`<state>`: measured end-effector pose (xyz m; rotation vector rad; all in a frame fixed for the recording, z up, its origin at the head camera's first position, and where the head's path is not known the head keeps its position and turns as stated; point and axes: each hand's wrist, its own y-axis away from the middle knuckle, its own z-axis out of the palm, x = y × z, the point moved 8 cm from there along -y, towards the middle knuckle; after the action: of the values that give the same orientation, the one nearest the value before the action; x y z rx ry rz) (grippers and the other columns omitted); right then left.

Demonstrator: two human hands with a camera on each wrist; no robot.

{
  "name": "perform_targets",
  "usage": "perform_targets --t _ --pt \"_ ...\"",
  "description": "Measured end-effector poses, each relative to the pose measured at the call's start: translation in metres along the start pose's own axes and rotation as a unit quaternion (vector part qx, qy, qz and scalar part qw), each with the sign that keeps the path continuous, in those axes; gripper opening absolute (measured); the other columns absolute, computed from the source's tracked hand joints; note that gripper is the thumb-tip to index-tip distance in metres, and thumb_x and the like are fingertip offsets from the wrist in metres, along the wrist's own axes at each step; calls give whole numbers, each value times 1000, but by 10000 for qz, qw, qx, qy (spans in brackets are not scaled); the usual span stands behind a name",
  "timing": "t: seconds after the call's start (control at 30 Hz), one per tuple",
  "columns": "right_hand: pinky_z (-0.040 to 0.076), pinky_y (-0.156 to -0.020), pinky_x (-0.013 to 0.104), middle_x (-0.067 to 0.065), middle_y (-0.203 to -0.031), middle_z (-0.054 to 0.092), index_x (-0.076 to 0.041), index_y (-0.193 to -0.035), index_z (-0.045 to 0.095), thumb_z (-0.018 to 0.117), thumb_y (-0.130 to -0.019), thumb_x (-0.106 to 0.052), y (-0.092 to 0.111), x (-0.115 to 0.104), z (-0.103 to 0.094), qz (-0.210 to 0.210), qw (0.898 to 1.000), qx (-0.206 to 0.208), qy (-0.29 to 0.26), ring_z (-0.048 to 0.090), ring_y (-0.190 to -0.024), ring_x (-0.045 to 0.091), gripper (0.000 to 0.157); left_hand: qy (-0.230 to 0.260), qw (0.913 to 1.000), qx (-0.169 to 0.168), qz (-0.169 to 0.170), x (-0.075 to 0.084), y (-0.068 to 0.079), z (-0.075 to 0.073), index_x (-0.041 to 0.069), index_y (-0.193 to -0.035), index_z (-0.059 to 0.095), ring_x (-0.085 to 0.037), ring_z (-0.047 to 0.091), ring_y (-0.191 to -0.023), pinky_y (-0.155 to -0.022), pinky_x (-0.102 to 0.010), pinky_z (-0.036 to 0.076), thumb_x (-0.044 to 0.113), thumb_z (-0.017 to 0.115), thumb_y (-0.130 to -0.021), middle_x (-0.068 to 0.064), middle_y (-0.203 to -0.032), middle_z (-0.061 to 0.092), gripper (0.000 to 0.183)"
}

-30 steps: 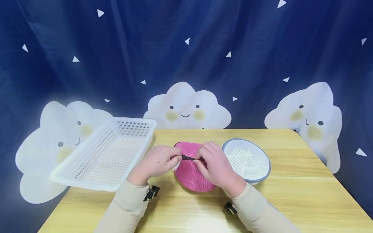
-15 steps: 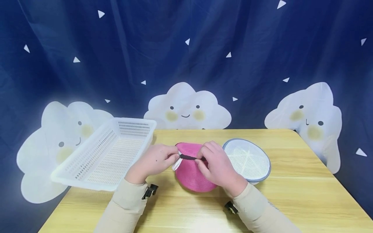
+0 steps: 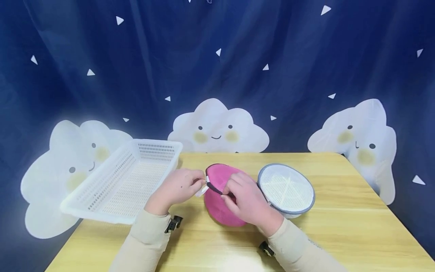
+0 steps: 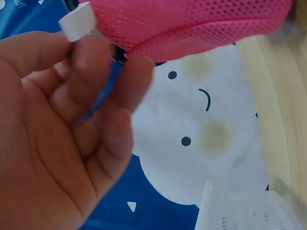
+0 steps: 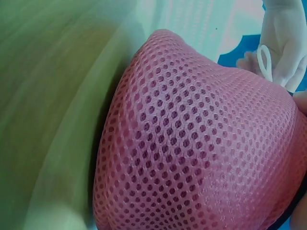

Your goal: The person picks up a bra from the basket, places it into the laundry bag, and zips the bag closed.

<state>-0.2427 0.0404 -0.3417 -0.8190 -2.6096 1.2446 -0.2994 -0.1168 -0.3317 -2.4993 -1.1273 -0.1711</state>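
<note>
A pink mesh laundry bag (image 3: 222, 212) stands on the table in front of me, its rounded wall filling much of the right wrist view. Along its top edge runs a black zipper strip (image 3: 214, 187). My left hand (image 3: 178, 186) pinches the strip's left end, beside a white fabric loop (image 4: 79, 21) that sticks out past the fingers. Thumb and fingers of my right hand (image 3: 245, 197) pinch the strip farther right and cover part of the bag's top. The strip slants down toward the right hand. The zipper's slider is hidden.
To the left, a white perforated plastic basket (image 3: 98, 215) sits at the table's edge. A white mesh bag (image 3: 287, 189) with grey trim stands close to the right of the pink one. Behind the wooden table (image 3: 353, 234) hangs a dark blue curtain (image 3: 217, 34) with clouds.
My right hand has moved slightly toward me, and the zipper strip has gone from nearly level to slanted. More of the pink bag's dark rim shows at the left. The left hand has barely shifted.
</note>
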Motion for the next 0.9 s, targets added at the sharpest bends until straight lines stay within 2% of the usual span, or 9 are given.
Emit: perform_targets --t 0.13,0.2,0.3,0.43,0.6,0.7,0.9 --pt "42 -73 30 -8 -81 49 -16 -83 56 74 -83 -14 1 -5 5 -129 9998 -125 -5 49 -78 14 18 610 9951 -175 -755 -12 1 8 22 -93 62 -7 56 -68 -65 -33 47 30 62 -99 14 -73 59 11" --pt "42 -73 29 -8 -81 49 -16 -83 56 75 -83 -13 2 -8 8 -240 9995 -200 -19 49 -79 14 20 893 9888 -214 -1174 -18 1 12 20 -102 60 -8 60 -71 -68 -35 49 35 63 -99 12 -80 65 15" --pt "42 -75 28 -7 -83 50 -16 -84 56 77 -84 -13 2 -13 12 -380 9988 -288 -51 49 -80 14 21 1046 9830 -133 -1506 -22 0 16 19 -109 56 -8 63 -74 -70 -36 51 33 65 -98 9 -86 68 20" --pt "43 -78 29 -7 -87 53 -16 -86 58 80 -83 -13 2 -19 15 -436 9982 -398 -45 51 -83 14 22 1026 9828 118 -1532 -19 -1 15 20 -110 56 -8 63 -76 -71 -36 52 22 66 -96 8 -89 68 17" --pt "45 -84 28 -7 -93 55 -16 -90 61 78 -87 -11 5 -24 18 -561 9964 -628 -81 54 -92 15 18 1107 9807 248 -1595 -18 0 16 20 -108 57 -10 65 -79 -72 -36 52 14 66 -95 6 -91 69 16" --pt "44 -87 25 -8 -94 54 -16 -90 62 74 -90 -10 4 -29 20 -721 9941 -792 -193 54 -96 14 14 1139 9797 278 -1624 -21 0 15 19 -109 56 -11 64 -77 -69 -35 52 8 64 -95 4 -91 69 19" --pt "45 -89 23 -7 -98 56 -16 -91 63 73 -90 -8 1 -35 20 -911 9918 -840 -311 55 -99 13 13 757 9845 162 -1577 -31 2 13 18 -107 56 -12 58 -67 -60 -32 48 4 62 -92 4 -86 65 22"
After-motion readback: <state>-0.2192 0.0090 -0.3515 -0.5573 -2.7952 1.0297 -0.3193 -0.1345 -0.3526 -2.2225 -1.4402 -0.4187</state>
